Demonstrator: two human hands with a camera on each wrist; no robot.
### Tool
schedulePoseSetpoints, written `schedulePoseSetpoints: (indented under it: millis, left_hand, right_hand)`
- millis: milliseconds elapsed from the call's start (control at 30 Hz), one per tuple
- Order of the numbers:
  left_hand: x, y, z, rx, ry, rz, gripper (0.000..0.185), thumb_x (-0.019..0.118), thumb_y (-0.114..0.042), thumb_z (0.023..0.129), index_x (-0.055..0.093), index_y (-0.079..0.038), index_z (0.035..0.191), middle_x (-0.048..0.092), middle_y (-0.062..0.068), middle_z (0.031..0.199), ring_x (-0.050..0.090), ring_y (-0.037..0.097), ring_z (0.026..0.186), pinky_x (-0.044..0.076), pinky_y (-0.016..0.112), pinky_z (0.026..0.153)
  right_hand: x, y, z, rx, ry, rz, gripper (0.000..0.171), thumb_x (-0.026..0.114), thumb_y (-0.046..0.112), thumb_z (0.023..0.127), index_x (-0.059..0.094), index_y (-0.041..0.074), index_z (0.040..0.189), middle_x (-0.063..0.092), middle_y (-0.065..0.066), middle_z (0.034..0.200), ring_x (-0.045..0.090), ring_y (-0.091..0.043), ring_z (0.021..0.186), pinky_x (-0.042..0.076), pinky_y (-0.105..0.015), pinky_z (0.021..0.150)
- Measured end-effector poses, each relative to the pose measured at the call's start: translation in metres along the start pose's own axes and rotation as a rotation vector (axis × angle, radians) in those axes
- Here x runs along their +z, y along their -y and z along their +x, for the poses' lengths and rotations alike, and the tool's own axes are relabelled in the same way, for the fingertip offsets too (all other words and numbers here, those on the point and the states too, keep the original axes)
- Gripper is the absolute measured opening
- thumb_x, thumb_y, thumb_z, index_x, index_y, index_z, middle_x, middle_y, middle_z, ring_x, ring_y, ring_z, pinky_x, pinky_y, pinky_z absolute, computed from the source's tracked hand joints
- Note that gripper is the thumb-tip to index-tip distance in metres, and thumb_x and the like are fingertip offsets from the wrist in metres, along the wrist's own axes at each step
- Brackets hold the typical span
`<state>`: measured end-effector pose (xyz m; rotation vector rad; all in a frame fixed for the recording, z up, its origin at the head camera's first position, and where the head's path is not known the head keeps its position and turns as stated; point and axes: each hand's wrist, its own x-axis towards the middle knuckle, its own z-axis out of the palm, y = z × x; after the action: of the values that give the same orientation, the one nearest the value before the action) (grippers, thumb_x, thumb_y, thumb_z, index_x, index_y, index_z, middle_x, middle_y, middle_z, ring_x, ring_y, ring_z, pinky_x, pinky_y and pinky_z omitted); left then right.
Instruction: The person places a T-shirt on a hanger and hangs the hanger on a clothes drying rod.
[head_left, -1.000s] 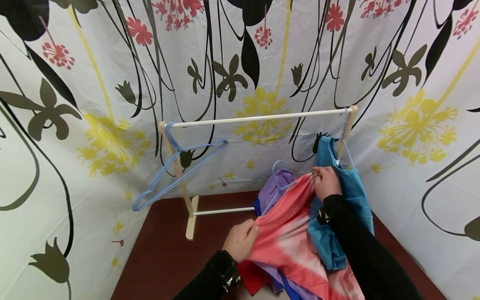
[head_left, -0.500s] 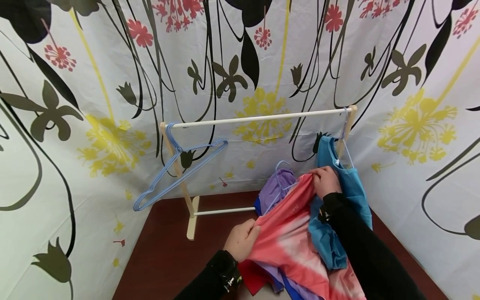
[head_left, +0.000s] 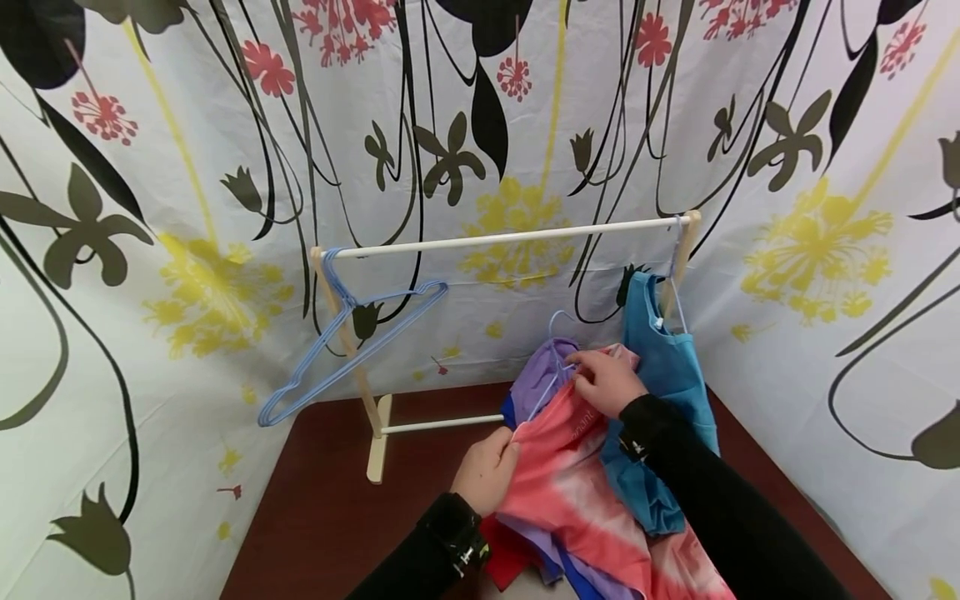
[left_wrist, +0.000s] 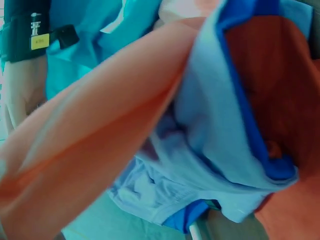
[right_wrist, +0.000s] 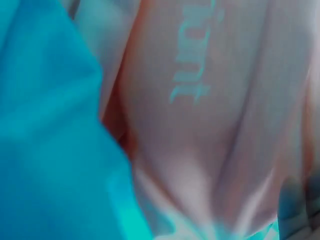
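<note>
A pink-and-white tie-dye shirt [head_left: 577, 483] lies on top of a pile of clothes on the dark table [head_left: 330, 508]. My left hand [head_left: 487, 468] grips its left edge. My right hand [head_left: 606, 379] pinches the shirt's top end, beside a light blue wire hanger [head_left: 557, 333] whose hook sticks up over a purple garment [head_left: 542, 373]. In the right wrist view the pink cloth with lettering [right_wrist: 200, 100] fills the frame next to turquoise cloth [right_wrist: 45, 140]. The left wrist view shows the pink shirt [left_wrist: 90, 140] over lilac, blue and red cloth.
A small wooden rack with a white rod [head_left: 510, 236] stands at the back of the table. A blue shirt [head_left: 663, 367] hangs at its right end and empty blue hangers [head_left: 352, 342] hang tilted at its left end. Floral curtains [head_left: 150, 208] close in on all sides.
My right hand has slid left along the shirt's top end, from near the hanging blue shirt to the hanger by the purple garment. My left hand has kept its grip.
</note>
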<state>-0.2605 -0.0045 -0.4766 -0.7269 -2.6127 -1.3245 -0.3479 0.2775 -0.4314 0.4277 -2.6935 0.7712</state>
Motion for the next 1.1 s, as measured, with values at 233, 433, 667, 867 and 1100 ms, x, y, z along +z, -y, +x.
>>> schedulePoseSetpoints:
  millis: [233, 433, 667, 867, 1100]
  left_hand:
    - [-0.008, -0.018, 0.003, -0.031, 0.17, 0.005, 0.009, 0.059, -0.026, 0.103, 0.059, -0.018, 0.099, 0.051, -0.008, 0.078, 0.051, 0.009, 0.071, 0.044, 0.028, 0.066]
    - [-0.015, -0.034, 0.004, -0.039, 0.236, -0.011, 0.011, 0.063, -0.029, 0.1, 0.064, -0.019, 0.104, 0.059, -0.01, 0.102, 0.061, 0.008, 0.094, 0.051, 0.029, 0.08]
    - [-0.013, -0.056, 0.019, -0.002, 0.178, -0.096, 0.015, 0.064, -0.026, 0.1, 0.064, -0.016, 0.112, 0.062, -0.007, 0.109, 0.063, 0.007, 0.097, 0.052, 0.028, 0.082]
    - [-0.008, -0.077, 0.037, 0.041, 0.155, -0.159, 0.021, 0.063, -0.023, 0.101, 0.062, -0.012, 0.119, 0.06, -0.003, 0.111, 0.063, 0.006, 0.095, 0.053, 0.024, 0.079]
    - [-0.004, -0.099, 0.053, 0.115, 0.124, -0.127, 0.024, 0.063, -0.023, 0.101, 0.061, -0.01, 0.121, 0.059, -0.002, 0.108, 0.061, 0.003, 0.089, 0.051, 0.02, 0.075]
  right_hand:
    - [-0.004, 0.011, 0.012, 0.091, -0.051, -0.032, 0.023, 0.053, 0.017, 0.105, 0.068, 0.007, 0.12, 0.069, -0.012, 0.115, 0.064, -0.031, 0.104, 0.048, -0.055, 0.096]
    - [-0.019, 0.016, 0.025, 0.156, -0.099, 0.019, 0.03, 0.046, 0.018, 0.107, 0.062, 0.003, 0.128, 0.067, -0.019, 0.121, 0.063, -0.039, 0.11, 0.042, -0.057, 0.1]
    - [-0.043, 0.031, 0.039, 0.242, -0.098, 0.141, 0.041, 0.04, 0.022, 0.108, 0.053, 0.001, 0.141, 0.059, -0.023, 0.135, 0.055, -0.04, 0.124, 0.039, -0.055, 0.105]
    - [-0.059, 0.035, 0.049, 0.24, -0.147, 0.205, 0.047, 0.037, 0.026, 0.11, 0.039, 0.0, 0.149, 0.049, -0.028, 0.145, 0.042, -0.043, 0.137, 0.028, -0.056, 0.113]
    - [-0.076, 0.034, 0.052, 0.266, -0.158, 0.239, 0.056, 0.027, 0.033, 0.111, 0.025, 0.004, 0.158, 0.02, -0.023, 0.163, 0.012, -0.035, 0.152, 0.017, -0.054, 0.119]
